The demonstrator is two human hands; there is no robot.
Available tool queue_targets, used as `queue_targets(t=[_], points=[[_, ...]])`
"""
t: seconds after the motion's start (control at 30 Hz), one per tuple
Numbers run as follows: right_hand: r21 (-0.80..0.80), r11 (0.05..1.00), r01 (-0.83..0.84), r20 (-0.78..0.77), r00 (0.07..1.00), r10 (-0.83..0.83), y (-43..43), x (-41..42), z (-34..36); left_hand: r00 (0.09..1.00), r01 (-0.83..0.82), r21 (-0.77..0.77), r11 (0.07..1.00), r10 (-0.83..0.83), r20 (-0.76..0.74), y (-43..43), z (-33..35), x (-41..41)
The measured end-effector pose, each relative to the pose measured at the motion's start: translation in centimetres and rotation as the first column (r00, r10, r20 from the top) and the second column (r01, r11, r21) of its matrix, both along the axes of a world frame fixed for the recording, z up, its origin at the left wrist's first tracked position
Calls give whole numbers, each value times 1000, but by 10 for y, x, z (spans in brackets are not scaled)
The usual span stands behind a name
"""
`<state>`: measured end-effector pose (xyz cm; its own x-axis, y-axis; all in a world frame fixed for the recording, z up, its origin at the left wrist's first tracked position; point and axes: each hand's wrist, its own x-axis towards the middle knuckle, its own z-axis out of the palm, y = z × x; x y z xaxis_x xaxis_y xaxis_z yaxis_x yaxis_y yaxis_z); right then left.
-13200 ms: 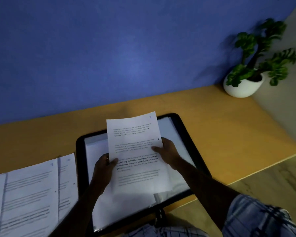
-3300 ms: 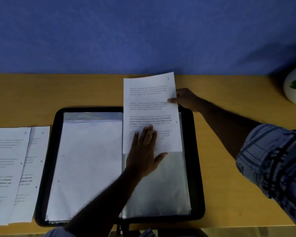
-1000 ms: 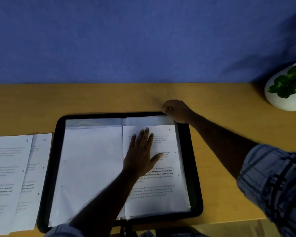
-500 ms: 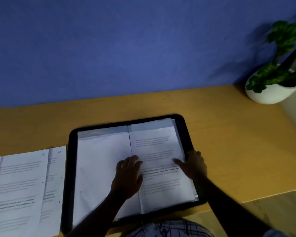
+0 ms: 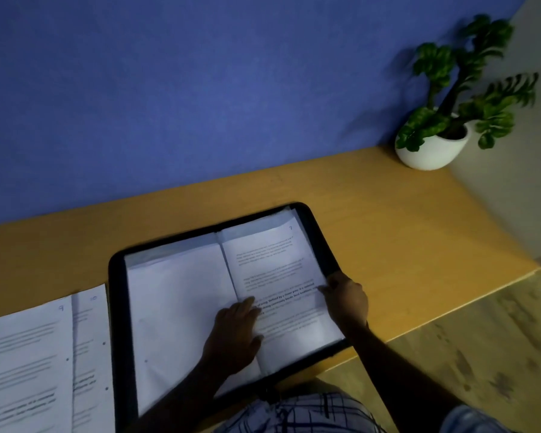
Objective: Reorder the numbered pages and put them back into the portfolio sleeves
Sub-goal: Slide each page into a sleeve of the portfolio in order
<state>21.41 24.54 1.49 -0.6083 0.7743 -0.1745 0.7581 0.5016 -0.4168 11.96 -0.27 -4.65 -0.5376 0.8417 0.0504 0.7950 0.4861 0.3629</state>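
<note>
Head view, dim light. Black-rimmed portfolio point(image 5: 116, 307) open flat on the orange tabletop point(image 5: 388, 229), close to the near edge and turned slightly askew to it.

In the right-hand sleeve: page 7 point(image 5: 272, 267), printed, with the number at its top right corner, under clear plastic. In the left-hand sleeve: a blank white sheet point(image 5: 175, 307).

Left hand point(image 5: 235, 335) laid palm down beside the spine, fingers straight and together, fingertips pressing on the left margin of page 7, holding nothing.

Right hand point(image 5: 345, 303) at the right edge of the same sleeve, partly over the black rim, one fingertip resting on the page. Fingers bent, but impossible to tell whether pinching the sleeve edge or merely lying against it.

Left of the portfolio, just beside its rim: two loose printed pages flat on the tabletop. Page 9 point(image 5: 25, 354) overlapping page 10 point(image 5: 89, 339), the latter visible only as a strip along the right side.

At the far right corner of the tabletop, well apart from the portfolio: a green plant point(image 5: 463, 89) in a white pot point(image 5: 428, 151), against the blue wall point(image 5: 169, 89).

At the bottom edge: checked cloth point(image 5: 310, 410) of the person's clothing. To the right: pale floor point(image 5: 481, 354).
</note>
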Motion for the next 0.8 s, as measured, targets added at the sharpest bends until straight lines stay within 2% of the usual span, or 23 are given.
queue_targets(t=[0.13,0.2,0.23,0.3,0.33,0.37,0.43,0.5,0.57,0.63,0.7,0.8], points=[[172,984,-44,-43,998,52,-9,6,-2,999,-6,-18,1000,7,32,0,9,-4],[242,968,-71,-58,995,87,-11,9,-5,997,-39,31,999,37,68,1,10,-4],[249,964,-91,-75,991,112,-14,10,-3,990,-77,68,995,68,121,4,12,-4],[240,957,-161,-165,965,204,-24,12,3,931,-217,129,968,165,326,13,25,0],[233,951,-203,-219,942,255,-33,12,8,858,-316,140,938,219,465,21,36,2],[229,941,-249,-267,913,307,-43,13,12,746,-410,126,903,252,617,30,49,5],[209,908,-363,-348,840,416,-65,14,18,473,-556,63,829,253,844,48,69,10],[135,859,-495,-408,762,503,-84,14,21,386,-656,15,754,319,865,58,79,13],[82,786,-612,-436,687,581,-93,16,19,370,-749,-11,662,432,823,55,81,19],[90,745,-661,-461,635,619,-92,20,13,352,-809,-4,587,491,797,40,77,19],[70,747,-662,-491,629,603,-87,26,6,330,-850,-24,527,566,756,16,73,15],[-40,744,-667,-460,673,579,-82,29,-5,298,-904,-23,428,666,684,-35,67,7]])
